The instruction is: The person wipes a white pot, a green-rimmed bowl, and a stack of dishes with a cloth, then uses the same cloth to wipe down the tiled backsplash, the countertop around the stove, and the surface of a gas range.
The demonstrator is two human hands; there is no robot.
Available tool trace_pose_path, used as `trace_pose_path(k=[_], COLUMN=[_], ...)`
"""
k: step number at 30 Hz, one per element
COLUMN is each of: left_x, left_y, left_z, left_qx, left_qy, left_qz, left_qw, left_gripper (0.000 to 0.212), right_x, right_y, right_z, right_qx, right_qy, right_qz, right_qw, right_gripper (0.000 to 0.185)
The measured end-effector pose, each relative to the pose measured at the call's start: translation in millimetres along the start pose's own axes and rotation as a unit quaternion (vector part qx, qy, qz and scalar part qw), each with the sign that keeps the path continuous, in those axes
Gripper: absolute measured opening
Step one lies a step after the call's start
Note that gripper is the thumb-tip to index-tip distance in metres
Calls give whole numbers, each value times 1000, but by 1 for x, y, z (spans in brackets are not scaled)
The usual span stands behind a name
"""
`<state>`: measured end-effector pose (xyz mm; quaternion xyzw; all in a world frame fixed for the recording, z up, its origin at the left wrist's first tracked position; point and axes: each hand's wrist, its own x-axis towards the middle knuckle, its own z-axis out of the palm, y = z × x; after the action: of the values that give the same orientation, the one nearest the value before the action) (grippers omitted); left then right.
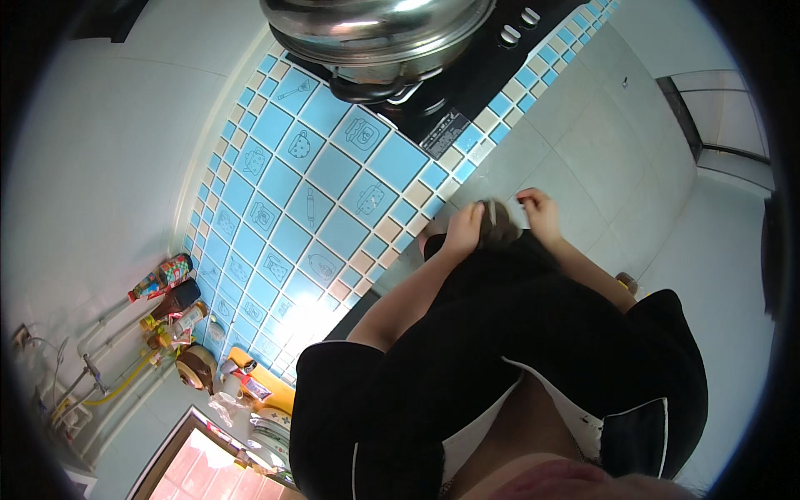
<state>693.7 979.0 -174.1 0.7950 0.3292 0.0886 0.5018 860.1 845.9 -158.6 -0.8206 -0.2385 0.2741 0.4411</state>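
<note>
My left hand (464,230) is closed at the side of a dark grey-brown item (498,226) with a lighter streak. It is blurred, so I cannot tell what it is. To its right my right hand (541,215) is raised with bent fingers, apart from the item; whether anything small is between its fingertips is unclear. Both hands are low in front of my black top (500,300), over the grey floor tiles (562,169). Beside the left forearm runs the edge of a counter with blue and cream tiles (334,169).
A large lidded steel pot (381,37) stands on a black gas hob (431,112), its dark handle (369,92) towards the counter. Bottles (169,275), a brown jar (195,367) and stacked plates (272,431) line the counter's far end. A window (206,469) lies beyond.
</note>
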Motion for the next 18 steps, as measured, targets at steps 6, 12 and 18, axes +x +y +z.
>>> trace_pose_path(k=[6,12,18], left_x=[88,156,126], left_y=[16,-27,5], left_z=[-88,-99,-37], left_qx=[-459,497,486], left_qy=[206,164,-9], left_qz=[-154,35,31], left_qw=[850,851,873], left_gripper=[33,50,38], right_x=[1,-6,-46], right_y=[48,68,73], right_z=[-73,-44,-19], right_qx=[83,35,-35], right_qy=[100,24,-28], right_qz=[178,185,187], right_qw=[975,982,981], right_gripper=[19,17,16])
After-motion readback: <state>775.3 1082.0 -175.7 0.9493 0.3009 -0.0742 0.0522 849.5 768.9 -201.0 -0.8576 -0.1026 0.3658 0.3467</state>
